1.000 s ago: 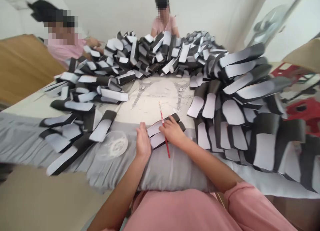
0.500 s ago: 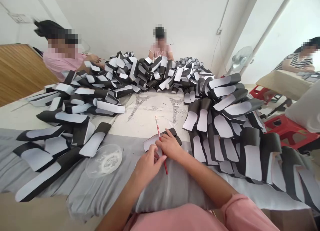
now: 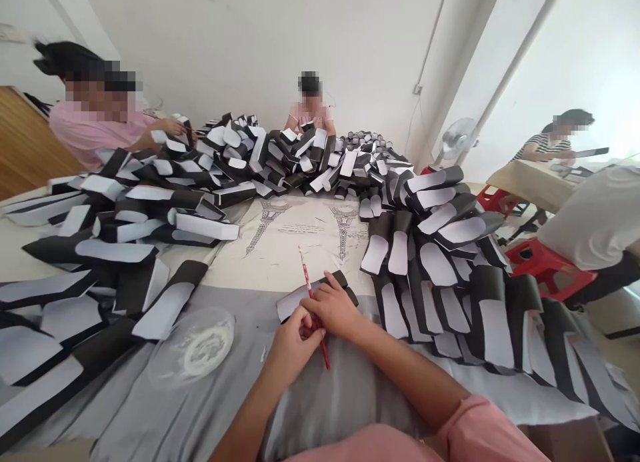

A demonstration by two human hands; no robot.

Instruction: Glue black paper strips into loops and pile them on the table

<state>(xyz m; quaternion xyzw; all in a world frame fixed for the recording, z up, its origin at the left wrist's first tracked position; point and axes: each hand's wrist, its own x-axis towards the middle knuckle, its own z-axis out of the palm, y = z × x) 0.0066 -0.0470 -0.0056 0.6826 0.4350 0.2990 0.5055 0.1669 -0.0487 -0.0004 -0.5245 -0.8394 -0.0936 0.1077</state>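
While folded strips (image 3: 377, 254) crowd around, one strip (image 3: 290, 303) looks unfinished — my right hand (image 3: 336, 310), half-curled, grips the brush (image 3: 306, 273) over it; my left hand (image 3: 294, 339) curls nearly closed, hold unclear.

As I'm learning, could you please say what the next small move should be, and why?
Perhaps press the held pieces at their near edge with the left hand, curled there, as the right hand, holding the brush, lies over them.
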